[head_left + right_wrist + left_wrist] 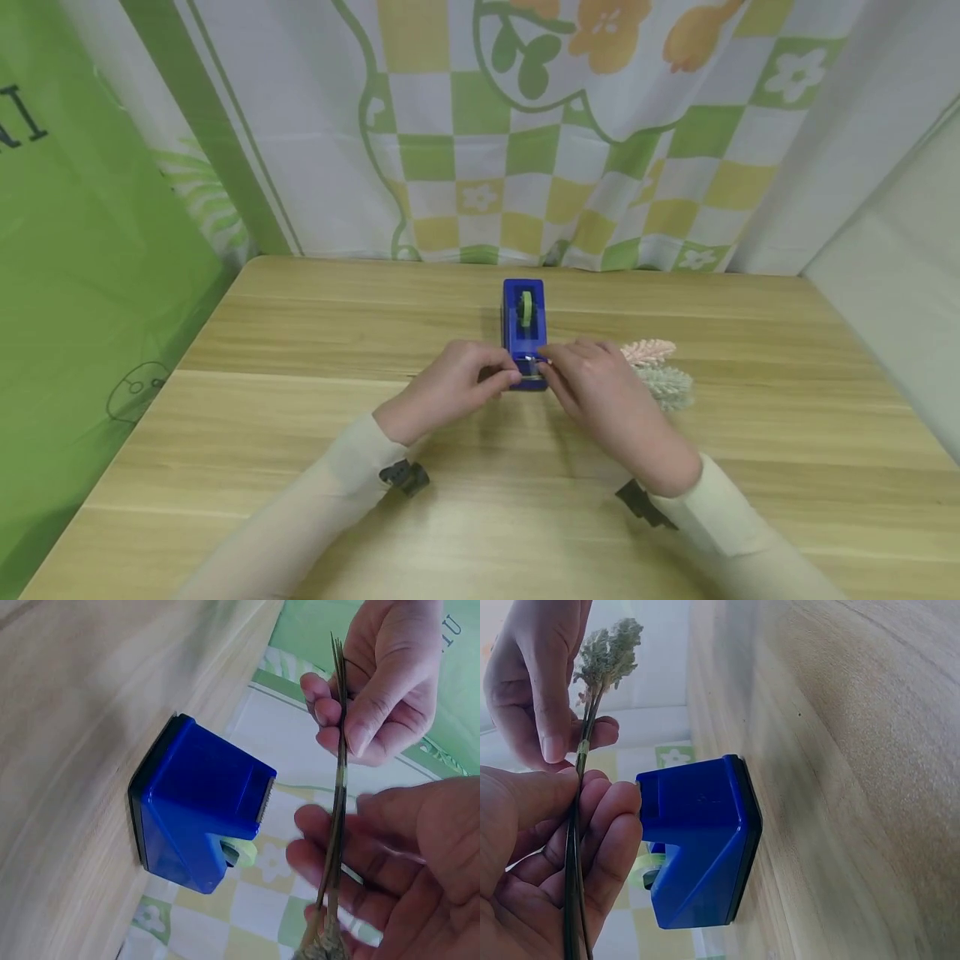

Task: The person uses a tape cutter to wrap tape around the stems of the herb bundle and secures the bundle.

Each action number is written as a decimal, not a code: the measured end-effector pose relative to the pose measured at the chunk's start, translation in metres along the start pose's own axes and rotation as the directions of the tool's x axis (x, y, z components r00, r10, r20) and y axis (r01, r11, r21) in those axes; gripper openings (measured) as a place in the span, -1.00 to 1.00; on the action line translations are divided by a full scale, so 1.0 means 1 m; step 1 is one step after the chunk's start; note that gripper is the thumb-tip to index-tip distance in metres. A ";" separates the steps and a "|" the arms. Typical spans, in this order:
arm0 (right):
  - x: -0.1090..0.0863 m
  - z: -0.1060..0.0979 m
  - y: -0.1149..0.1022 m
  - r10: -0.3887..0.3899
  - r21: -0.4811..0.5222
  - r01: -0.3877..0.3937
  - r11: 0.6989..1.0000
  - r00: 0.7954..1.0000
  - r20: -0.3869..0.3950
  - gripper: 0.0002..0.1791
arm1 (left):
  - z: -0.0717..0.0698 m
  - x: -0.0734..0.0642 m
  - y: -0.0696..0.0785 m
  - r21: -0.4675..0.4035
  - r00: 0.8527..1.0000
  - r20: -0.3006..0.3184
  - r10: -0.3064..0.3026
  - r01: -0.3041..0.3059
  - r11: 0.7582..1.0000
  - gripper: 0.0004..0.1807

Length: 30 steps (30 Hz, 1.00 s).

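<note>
My left hand (455, 383) pinches a thin bunch of dark stems (572, 862) between thumb and fingers. Past my right hand (600, 396), the bunch ends in fluffy dried flower heads, one pale pink (648, 352) and one grey-green (667, 388). My right fingers curl loosely about the stems nearer the heads, the thumb a little apart from them in the right wrist view. A light band (341, 776) circles the stems between both hands. Just beyond the fingertips stands a blue tape dispenser (523, 333), with a yellow-green tape roll core (527, 308) and a serrated cutter (265, 801).
The wooden table (300, 483) carries the dispenser near its middle. A patterned curtain (525, 158) hangs along the far edge, and green cloth (90, 275) hangs on the left. A thin dark wire (123, 408) shows beside the table's left edge.
</note>
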State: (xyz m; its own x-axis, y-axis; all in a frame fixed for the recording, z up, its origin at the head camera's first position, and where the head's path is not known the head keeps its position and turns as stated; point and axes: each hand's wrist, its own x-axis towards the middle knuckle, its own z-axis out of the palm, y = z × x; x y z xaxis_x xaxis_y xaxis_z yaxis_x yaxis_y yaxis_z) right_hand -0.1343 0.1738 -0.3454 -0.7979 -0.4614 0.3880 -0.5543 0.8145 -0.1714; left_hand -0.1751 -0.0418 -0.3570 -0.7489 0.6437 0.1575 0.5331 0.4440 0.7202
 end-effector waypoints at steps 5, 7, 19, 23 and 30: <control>0.000 -0.002 0.001 -0.038 0.028 0.037 0.999 0.998 0.045 -0.70 | 0.000 0.000 0.000 0.019 1.000 -0.006 0.013 -0.012 1.000 -0.79; -0.001 -0.002 0.001 -0.043 0.028 0.041 0.999 0.998 0.049 -0.58 | 0.000 0.000 0.000 0.023 1.000 -0.004 0.020 -0.019 1.000 -0.80; -0.002 -0.002 0.004 -0.092 0.021 0.091 0.996 0.994 0.054 -0.88 | 0.001 0.001 0.001 0.019 1.000 -0.006 0.014 -0.014 1.000 -0.80; -0.002 -0.002 0.005 -0.095 0.029 0.093 0.995 0.993 0.070 -0.91 | 0.001 0.001 0.002 0.031 1.000 -0.006 0.021 -0.021 0.999 -0.81; -0.002 0.002 0.005 -0.111 0.020 0.110 0.994 0.990 0.090 -0.91 | 0.001 0.002 0.003 0.045 1.000 0.005 0.010 -0.010 0.999 -0.84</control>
State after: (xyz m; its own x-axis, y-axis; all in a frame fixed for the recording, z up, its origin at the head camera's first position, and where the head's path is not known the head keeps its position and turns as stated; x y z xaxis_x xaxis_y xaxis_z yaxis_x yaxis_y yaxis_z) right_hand -0.1356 0.1785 -0.3486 -0.7491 -0.5789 0.3220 -0.6434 0.7516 -0.1455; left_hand -0.1746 -0.0387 -0.3551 -0.7418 0.6510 0.1611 0.5577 0.4656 0.6871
